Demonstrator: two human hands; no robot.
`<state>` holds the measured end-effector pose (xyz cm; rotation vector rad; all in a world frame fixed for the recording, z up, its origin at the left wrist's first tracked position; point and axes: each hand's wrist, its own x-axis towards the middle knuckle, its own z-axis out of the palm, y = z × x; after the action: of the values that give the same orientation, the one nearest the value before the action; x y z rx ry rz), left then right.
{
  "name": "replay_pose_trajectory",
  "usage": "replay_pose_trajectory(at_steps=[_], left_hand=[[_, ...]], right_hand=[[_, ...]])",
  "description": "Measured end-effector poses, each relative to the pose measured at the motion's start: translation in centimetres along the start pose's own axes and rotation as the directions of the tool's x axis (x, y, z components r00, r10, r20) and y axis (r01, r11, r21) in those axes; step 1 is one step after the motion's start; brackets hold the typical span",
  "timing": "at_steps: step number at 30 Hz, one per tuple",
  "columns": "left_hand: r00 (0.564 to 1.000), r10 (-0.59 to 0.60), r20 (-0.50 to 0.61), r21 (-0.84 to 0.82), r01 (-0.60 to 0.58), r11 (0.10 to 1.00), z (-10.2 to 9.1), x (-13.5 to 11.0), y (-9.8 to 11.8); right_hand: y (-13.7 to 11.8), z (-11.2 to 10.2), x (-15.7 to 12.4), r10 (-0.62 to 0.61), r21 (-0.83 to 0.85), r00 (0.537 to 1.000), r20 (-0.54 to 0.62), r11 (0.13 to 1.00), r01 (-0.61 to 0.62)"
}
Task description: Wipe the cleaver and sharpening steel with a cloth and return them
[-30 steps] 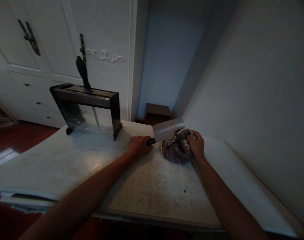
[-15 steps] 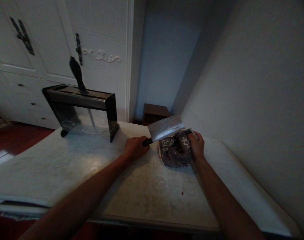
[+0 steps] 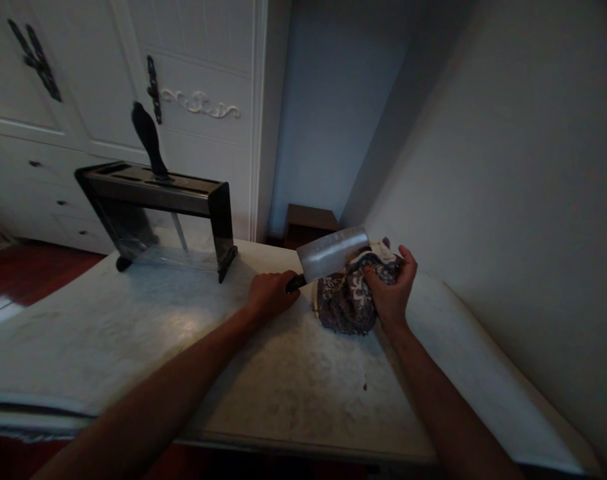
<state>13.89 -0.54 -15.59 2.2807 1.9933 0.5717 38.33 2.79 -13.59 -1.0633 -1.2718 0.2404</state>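
Observation:
My left hand (image 3: 270,297) is closed round the dark handle of a cleaver (image 3: 332,253), whose wide steel blade stands on edge above the pale tabletop (image 3: 183,333). Bunched against the far end of the blade is a patterned dark cloth (image 3: 346,301). My right hand (image 3: 394,290) grips that cloth from the right, thumb raised, pressing it onto the blade.
A dark knife block (image 3: 158,213) with clear sides stands at the back left of the table, one black-handled knife (image 3: 148,140) stuck in its top. White cupboard doors (image 3: 108,80) are behind it. A plain wall (image 3: 508,200) runs along the right edge.
My right hand has lifted and turned, pulling the cloth up along the blade. The cleaver's blade has tilted slightly. My view has shifted a little to the right.

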Motion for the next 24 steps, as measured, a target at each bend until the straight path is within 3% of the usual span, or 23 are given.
replay_pose_trajectory(at_steps=[4,7,10,12,15,18,21,23,24], left_hand=[[0.999,-0.043,-0.006,-0.010,0.043,0.999,-0.3,0.0,0.0],[0.996,-0.084,0.030,-0.012,0.084,0.996,-0.6,0.0,0.2],[0.994,-0.103,0.044,-0.013,0.104,0.995,-0.7,0.0,0.4],[0.993,-0.108,0.039,-0.023,0.109,0.994,-0.7,0.0,0.4],[0.992,-0.117,0.042,-0.028,0.118,0.993,-0.7,0.0,0.5],[0.992,-0.113,0.057,-0.027,0.114,0.993,-0.8,0.0,0.5],[0.992,-0.106,0.070,-0.027,0.108,0.994,-0.8,0.0,0.5],[0.992,-0.106,0.063,-0.024,0.108,0.994,-0.7,0.0,0.5],[0.992,-0.108,0.058,-0.021,0.109,0.994,-0.7,0.0,0.5]], right_hand=[[0.2,0.1,0.2,0.157,0.064,0.988,0.010,0.985,-0.157],[0.4,0.1,0.6,0.346,0.119,0.935,0.074,0.928,-0.353],[0.6,0.0,0.9,0.465,0.185,0.882,0.073,0.863,-0.470],[0.6,-0.1,1.0,0.462,0.182,0.884,0.072,0.866,-0.467],[0.3,-0.2,0.8,0.370,0.130,0.882,0.292,0.898,-0.420],[-0.5,0.1,-0.1,0.325,0.094,0.748,0.579,0.884,-0.457],[-1.2,0.4,-1.0,0.305,0.051,0.625,0.718,0.873,-0.485],[-1.4,0.5,-1.3,0.273,0.038,0.593,0.758,0.888,-0.458],[-1.5,0.5,-1.4,0.243,0.045,0.598,0.764,0.904,-0.424]])
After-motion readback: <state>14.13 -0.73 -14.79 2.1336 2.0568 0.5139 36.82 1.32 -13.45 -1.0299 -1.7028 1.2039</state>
